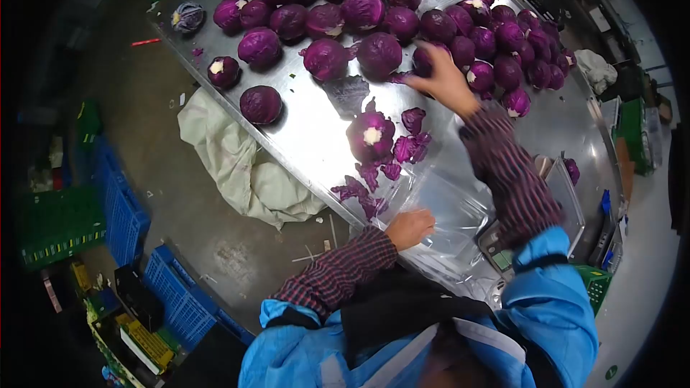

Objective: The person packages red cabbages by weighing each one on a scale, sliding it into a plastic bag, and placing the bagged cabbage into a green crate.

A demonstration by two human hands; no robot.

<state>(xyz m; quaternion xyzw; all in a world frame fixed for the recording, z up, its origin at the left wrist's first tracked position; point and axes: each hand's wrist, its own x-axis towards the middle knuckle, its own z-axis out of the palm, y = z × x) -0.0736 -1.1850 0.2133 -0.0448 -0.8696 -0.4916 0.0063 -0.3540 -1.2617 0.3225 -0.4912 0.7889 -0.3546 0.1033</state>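
My right hand (447,85) reaches across the metal table, its thumb and fingers around a red cabbage (422,62) at the near edge of the pile. Closer to my body, my left hand (411,228) is closed at the edge of some clear plastic bags (453,208); its fingertips are partly hidden. Between my hands sits a red cabbage with a pale cut stem (371,135) facing up. Torn purple leaves (410,146) lie around it. More red cabbages (325,59) cover the far part of the table.
The metal table (302,151) has a raised rim. A scale (496,248) stands by my right forearm. Pale sacking (223,158) hangs at the table's left edge. Blue crates (180,294) and a green crate (61,223) are on the floor at left.
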